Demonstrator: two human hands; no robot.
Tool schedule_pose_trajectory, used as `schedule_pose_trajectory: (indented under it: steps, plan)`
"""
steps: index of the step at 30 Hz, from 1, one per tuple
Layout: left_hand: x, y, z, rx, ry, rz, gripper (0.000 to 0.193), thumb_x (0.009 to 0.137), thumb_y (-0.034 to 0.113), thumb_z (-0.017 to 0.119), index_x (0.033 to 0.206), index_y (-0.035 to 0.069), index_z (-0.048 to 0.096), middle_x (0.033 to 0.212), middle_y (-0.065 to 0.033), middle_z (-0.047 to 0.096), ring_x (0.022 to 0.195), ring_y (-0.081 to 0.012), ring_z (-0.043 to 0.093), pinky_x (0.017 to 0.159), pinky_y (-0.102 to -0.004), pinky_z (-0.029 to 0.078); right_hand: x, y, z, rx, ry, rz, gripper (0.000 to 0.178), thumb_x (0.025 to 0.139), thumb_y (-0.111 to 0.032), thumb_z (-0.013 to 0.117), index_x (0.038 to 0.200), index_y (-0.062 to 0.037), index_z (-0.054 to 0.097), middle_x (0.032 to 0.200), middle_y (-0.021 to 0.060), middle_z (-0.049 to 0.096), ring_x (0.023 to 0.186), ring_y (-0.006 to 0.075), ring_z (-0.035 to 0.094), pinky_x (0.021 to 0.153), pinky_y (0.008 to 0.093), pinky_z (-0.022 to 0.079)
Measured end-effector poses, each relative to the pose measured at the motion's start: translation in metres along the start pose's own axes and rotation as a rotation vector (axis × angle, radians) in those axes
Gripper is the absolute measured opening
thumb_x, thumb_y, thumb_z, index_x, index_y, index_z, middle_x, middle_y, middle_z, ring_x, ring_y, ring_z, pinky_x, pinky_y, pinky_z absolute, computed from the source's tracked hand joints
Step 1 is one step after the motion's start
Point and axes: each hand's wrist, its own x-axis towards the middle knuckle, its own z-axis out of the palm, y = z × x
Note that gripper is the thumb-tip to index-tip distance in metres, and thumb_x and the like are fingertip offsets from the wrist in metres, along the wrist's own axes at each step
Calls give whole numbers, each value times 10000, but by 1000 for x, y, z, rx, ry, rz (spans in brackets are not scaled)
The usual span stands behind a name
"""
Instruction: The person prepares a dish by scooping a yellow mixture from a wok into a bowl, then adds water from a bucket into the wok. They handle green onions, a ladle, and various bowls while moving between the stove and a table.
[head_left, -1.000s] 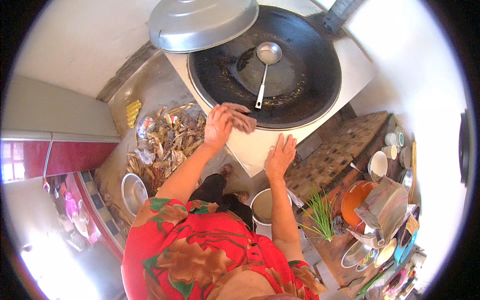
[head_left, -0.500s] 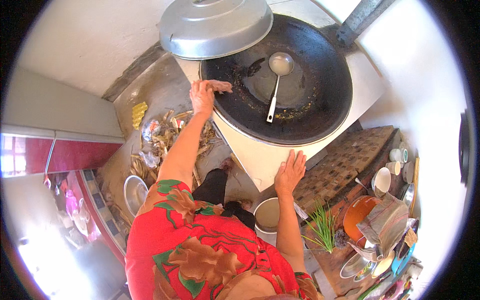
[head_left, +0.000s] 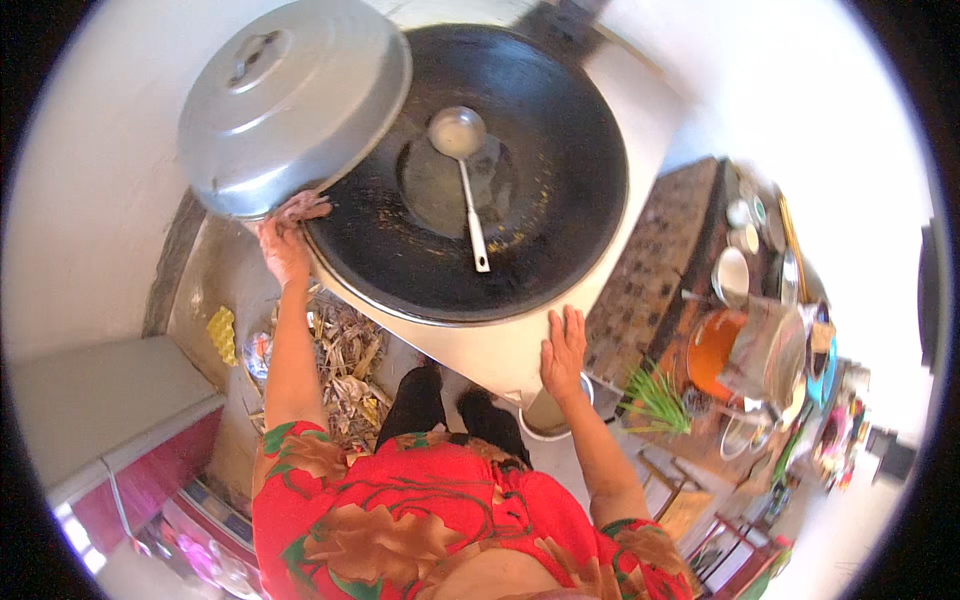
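My left hand (head_left: 284, 252) is closed round a crumpled brownish-pink rag (head_left: 303, 208), at the left rim of a big black wok (head_left: 560, 200) and just under the edge of a large silver lid (head_left: 290, 100). The lid lies tilted over the wok's far left side. In the wok a ladle (head_left: 475, 225) rests with its bowl in a shallow pool of liquid, and yellowish bits stick to the wall. My right hand (head_left: 564, 350) lies flat with fingers stretched out on the near right part of the pale stove top (head_left: 490, 355), holding nothing.
Dry husks (head_left: 345, 365) litter the floor at left, near a yellow crumpled piece (head_left: 222, 335). A bucket (head_left: 545, 415) stands below the stove corner. At right, a wooden counter (head_left: 690, 340) carries green stalks (head_left: 655, 400), an orange basin (head_left: 712, 350) and white bowls (head_left: 731, 272).
The view has shifted, so the wok and lid appear further left. My left hand has brought the rag along the wok's rim to the lid's edge. My right hand stays on the stove top.
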Motion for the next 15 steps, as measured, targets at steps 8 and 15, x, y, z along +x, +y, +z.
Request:
schedule_pose_trajectory:
  steps: [8,15]
  plan:
    - [-103,74,-36,-39,-174,214,266,915,106,487,1154,0,536,1321,-213,465,1250,-406,405,1040,-466,332,0,3,1,69,0,54,502,908,-238,455,1393,-117,407,1484,154,288,1380,334,236,1116,478,166]
    - [-208,169,-47,-204,-579,658,315,906,80,481,1207,-11,457,1373,-214,403,1333,-410,305,1104,-512,229,-2,6,-4,28,-52,52,496,947,-274,413,1417,-128,355,1493,146,262,1395,312,210,1115,485,157]
